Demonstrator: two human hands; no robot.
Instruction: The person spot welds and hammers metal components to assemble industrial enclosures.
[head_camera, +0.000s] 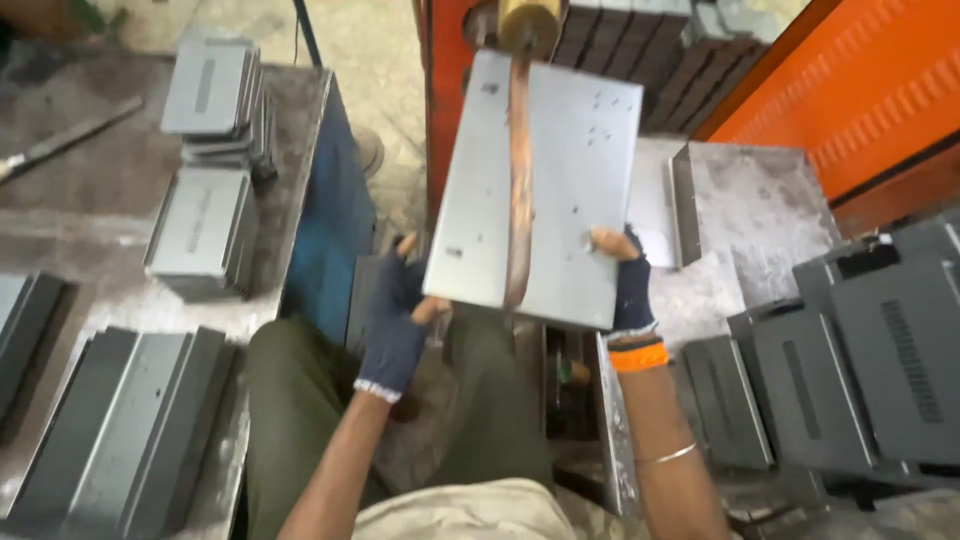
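Note:
A grey sheet-metal panel (575, 190) with small dimples is held up in front of me, under a copper-coloured rod (519, 170) that hangs from a brass fitting (530, 22) on an orange machine. My left hand (395, 320), in a dark fingerless glove, grips the panel's lower left corner. Gripping the lower right edge is my right hand (630, 285), gloved the same way, with an orange band and a thin bangle on that arm.
A worn table (90, 200) on the left carries stacks of grey metal covers (205, 225) and folded channels (130, 430). More dark slotted covers (860, 370) are piled at right. A metal tray (760, 210) sits beside the orange machine body (850, 80).

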